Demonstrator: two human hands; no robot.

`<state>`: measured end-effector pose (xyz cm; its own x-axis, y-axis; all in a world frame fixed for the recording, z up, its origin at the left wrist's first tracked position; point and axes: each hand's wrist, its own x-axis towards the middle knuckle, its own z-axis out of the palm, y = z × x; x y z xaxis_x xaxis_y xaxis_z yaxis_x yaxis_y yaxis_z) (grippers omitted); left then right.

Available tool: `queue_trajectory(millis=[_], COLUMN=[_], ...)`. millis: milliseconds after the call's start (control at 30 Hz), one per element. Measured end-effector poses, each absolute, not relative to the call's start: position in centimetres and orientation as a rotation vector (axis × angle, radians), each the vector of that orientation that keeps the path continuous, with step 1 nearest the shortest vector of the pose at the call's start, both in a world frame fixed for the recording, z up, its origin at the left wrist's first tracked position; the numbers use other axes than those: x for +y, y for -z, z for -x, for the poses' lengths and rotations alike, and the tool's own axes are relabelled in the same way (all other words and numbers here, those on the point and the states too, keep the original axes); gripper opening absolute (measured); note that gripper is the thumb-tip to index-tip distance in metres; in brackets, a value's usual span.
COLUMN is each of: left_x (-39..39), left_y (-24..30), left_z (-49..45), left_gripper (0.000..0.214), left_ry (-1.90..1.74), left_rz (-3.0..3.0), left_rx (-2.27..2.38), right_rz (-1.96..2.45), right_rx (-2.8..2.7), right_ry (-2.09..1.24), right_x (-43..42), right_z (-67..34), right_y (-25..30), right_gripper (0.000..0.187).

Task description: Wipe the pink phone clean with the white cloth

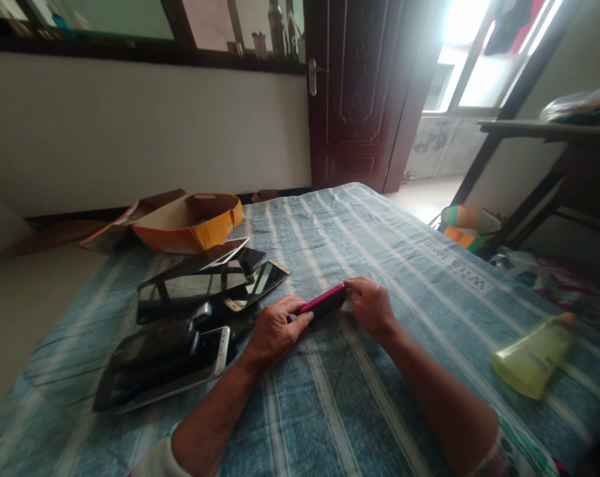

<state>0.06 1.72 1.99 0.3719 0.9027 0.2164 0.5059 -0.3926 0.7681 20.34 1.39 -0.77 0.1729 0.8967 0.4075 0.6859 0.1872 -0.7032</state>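
The left hand [276,331] and right hand [373,308] each pinch one end of a slim, dark, pink-edged rectangular phone [324,301], best steadied with light pressure.

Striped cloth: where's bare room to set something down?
Free: between the right hand and yellow translucent object; also the far end, towards the brown door. Crowded: left of the left hand, with phones and the open orange box.
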Motion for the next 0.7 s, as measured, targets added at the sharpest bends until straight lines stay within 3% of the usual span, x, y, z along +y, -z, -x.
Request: queue_trajectory(millis=[100,200,533,700], left_x=[1.71,1.73,1.76,1.76], left_y=[-2.00,-1.97,-1.63,-1.57], left_z=[-0.11,-0.15,-0.32,-0.41], left_gripper=[0.019,0.023,0.024,0.026], left_ry=[-0.860,-0.872,-0.893,-0.902], left_rz=[-2.042,-2.039,-2.046,-2.045], left_rx=[1.198,1.189,1.254,1.281], right_rz=[1.479,1.451,1.571,1.600], right_rx=[-1.357,-1.332,-1.630,-1.594], right_ry=[-0.561,-0.622,-0.340,-0.369], right_x=[1.85,1.97,1.88,2.10], right_z=[-20.53,-20.47,-20.66,-20.82], right_y=[1.01,1.10,1.50,1.24], right_gripper=[0.031,0.030,0.032,0.033])
